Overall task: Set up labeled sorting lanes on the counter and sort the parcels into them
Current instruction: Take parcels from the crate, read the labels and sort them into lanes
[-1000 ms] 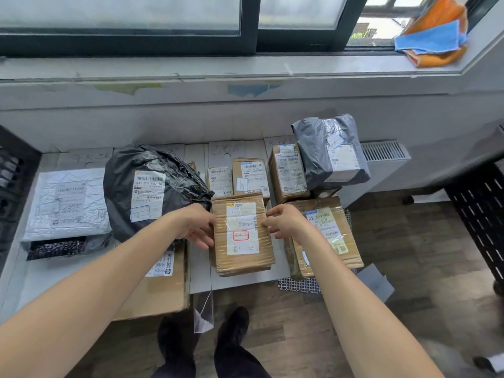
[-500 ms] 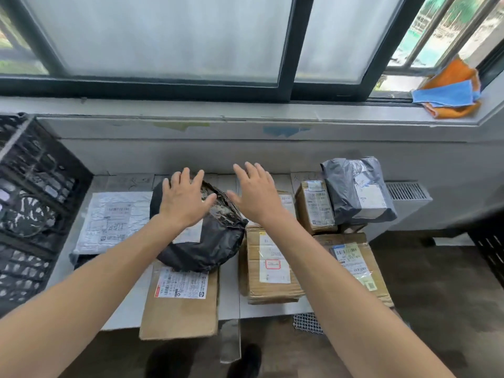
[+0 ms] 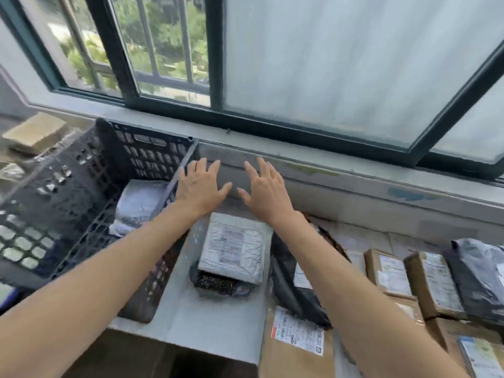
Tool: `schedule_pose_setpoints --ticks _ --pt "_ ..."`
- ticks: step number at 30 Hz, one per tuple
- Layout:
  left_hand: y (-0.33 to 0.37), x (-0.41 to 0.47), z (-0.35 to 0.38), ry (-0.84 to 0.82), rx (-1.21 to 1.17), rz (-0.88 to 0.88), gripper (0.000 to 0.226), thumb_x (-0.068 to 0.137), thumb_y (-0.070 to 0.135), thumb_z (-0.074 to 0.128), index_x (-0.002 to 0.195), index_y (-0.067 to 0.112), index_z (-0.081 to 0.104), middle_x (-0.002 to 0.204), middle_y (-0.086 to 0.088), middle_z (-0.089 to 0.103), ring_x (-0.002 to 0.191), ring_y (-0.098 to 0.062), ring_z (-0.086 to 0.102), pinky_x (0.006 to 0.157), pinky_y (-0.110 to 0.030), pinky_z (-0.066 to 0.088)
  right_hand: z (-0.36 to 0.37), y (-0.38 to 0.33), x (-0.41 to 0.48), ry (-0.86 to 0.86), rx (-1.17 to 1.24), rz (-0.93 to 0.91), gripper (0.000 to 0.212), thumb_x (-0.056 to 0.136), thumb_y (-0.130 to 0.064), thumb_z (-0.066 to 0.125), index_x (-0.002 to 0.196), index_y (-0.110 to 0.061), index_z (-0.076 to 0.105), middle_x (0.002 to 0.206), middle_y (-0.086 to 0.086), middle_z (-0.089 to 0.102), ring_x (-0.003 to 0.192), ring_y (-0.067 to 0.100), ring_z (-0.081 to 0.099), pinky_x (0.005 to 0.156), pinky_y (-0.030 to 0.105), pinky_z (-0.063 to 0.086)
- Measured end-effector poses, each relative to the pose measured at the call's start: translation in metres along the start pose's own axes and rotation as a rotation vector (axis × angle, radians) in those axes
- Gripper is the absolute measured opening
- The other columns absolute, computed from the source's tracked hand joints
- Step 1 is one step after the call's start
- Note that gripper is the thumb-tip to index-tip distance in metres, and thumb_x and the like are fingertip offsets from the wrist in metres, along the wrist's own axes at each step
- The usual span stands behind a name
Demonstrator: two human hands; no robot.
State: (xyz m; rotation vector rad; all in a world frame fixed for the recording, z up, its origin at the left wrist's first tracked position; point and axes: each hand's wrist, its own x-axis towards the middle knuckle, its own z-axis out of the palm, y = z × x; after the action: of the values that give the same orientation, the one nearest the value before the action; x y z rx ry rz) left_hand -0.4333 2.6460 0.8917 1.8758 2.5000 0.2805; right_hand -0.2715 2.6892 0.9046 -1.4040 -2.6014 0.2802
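Note:
My left hand and my right hand are stretched out side by side with fingers spread, empty, in the air beside the right rim of a black plastic crate. Inside the crate lies a white poly parcel. Below my hands a white poly mailer with a printed label lies on the counter. To its right lie a black poly bag, a flat cardboard parcel and several small cardboard boxes.
A dark-framed window with a grey sill runs along the back. A grey poly bag sits at the far right on the boxes. A cardboard piece lies beyond the crate at the far left. The counter's front edge is near my elbows.
Both hands let go of the taped cardboard box, rose open and swung left with my view, from over the black bag to beside the crate.

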Motion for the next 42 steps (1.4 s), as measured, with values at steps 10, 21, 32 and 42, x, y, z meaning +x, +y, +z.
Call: schedule_pose_setpoints --ticks 10,21,32,42 --pt "-0.218 0.013 -0.009 -0.094 -0.052 -0.257 0.07 0.095 0.059 0.046 0.151 0.017 0.035 0.15 -0.014 0.042 0.138 -0.034 0.036 0.113 -0.05 0.03 0.08 -0.189 0.104 -0.088 -0.01 -0.205 0.07 0.101 -0.046 0.05 0.158 -0.014 0.024 0.163 0.018 0.02 0.151 0.034 0.018 0.122 0.046 0.018" --pt "-0.295 0.02 0.055 -0.469 -0.143 -0.361 0.065 0.096 0.054 0.046 0.148 0.018 0.035 0.148 -0.015 0.041 0.136 -0.037 0.035 0.107 -0.049 0.034 0.194 -0.247 0.172 -0.527 -0.104 -0.148 0.068 0.097 -0.04 0.056 0.152 -0.013 0.027 0.151 0.015 0.036 0.139 0.036 0.033 0.108 0.047 0.037" --pt "-0.318 0.023 0.105 -0.659 -0.157 -0.42 0.058 0.099 0.035 0.045 0.152 0.018 0.031 0.151 -0.017 0.035 0.138 -0.039 0.031 0.108 -0.05 0.033 0.296 -0.252 0.17 -0.597 -0.309 -0.118 0.078 0.09 -0.027 0.068 0.151 -0.017 0.021 0.157 0.012 0.02 0.141 0.037 0.025 0.104 0.057 0.038" --pt "-0.324 0.013 0.11 -0.657 -0.194 -0.467 0.047 0.101 0.031 0.044 0.143 0.012 0.04 0.148 -0.016 0.037 0.137 -0.037 0.034 0.108 -0.049 0.034 0.313 -0.238 0.168 -0.491 -0.504 -0.249 0.071 0.089 -0.008 0.065 0.147 -0.012 0.025 0.148 0.015 0.032 0.133 0.037 0.037 0.092 0.045 0.052"
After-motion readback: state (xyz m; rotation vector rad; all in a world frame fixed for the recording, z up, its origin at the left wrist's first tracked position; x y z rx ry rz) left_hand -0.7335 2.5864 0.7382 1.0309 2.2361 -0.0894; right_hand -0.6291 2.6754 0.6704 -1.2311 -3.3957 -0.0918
